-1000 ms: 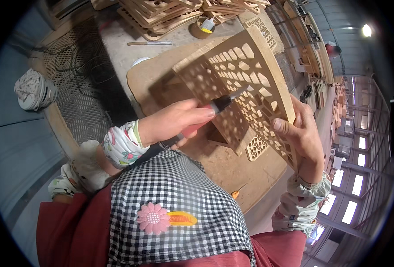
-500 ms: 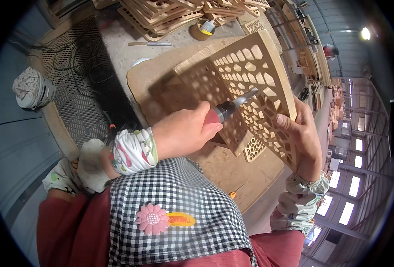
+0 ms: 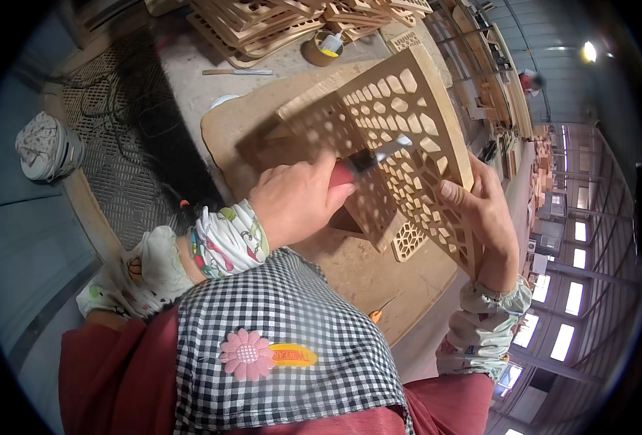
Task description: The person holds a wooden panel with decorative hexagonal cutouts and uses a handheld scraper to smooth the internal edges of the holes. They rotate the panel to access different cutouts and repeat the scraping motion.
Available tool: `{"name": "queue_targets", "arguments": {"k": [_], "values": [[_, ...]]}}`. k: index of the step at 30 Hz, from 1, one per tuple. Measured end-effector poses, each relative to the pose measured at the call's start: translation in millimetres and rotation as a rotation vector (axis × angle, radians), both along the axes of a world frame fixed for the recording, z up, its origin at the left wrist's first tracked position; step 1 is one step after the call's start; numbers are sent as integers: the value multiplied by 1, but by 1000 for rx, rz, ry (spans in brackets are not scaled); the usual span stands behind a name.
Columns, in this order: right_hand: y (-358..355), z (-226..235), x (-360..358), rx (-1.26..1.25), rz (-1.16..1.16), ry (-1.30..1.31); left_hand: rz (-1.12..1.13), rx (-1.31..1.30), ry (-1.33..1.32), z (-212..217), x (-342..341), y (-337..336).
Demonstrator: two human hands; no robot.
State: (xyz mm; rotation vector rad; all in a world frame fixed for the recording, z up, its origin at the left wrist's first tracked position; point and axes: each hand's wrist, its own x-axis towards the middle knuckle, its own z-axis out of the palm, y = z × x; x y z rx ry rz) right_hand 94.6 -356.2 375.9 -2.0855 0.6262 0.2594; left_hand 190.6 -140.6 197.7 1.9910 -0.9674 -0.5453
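My left hand (image 3: 296,196) is closed around the red handle of a knife (image 3: 364,161) with a black collar and a short metal blade. The blade points up and right across the holes of a light wooden lattice panel (image 3: 426,125); whether it touches the wood, I cannot tell. My right hand (image 3: 484,210) grips this panel by its right edge, thumb on the near face and fingers behind, keeping it tilted upright. Left of it stands another perforated wooden face (image 3: 321,130), set at an angle; how the two join is unclear.
Under the work lies a brown board (image 3: 357,283) on a grey table (image 3: 183,58). A small lattice piece (image 3: 409,238) and an orange-handled tool (image 3: 377,316) rest on the board. Farther back are a thin stick-like tool (image 3: 238,72), a round container (image 3: 322,52) holding a bottle, and stacked wooden frames (image 3: 256,25).
My left hand has turned slightly, and its forearm has swung a little up and right. The knife blade sits slightly higher against the panel. My right hand keeps its grip.
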Motion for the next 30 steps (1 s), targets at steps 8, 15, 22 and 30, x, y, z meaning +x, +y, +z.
{"name": "queue_targets", "arguments": {"k": [8,15,22,30], "values": [[8,4,0,120,-54,-22,11,-21,77,4,-4,9],[8,8,0,98,-62,-6,-20,-59,290,4,-5,28],[14,9,1,87,-49,-13,-81,-109,471,3,0,33],[20,9,3,34,-33,7,-114,-123,741,8,17,-3]]}}
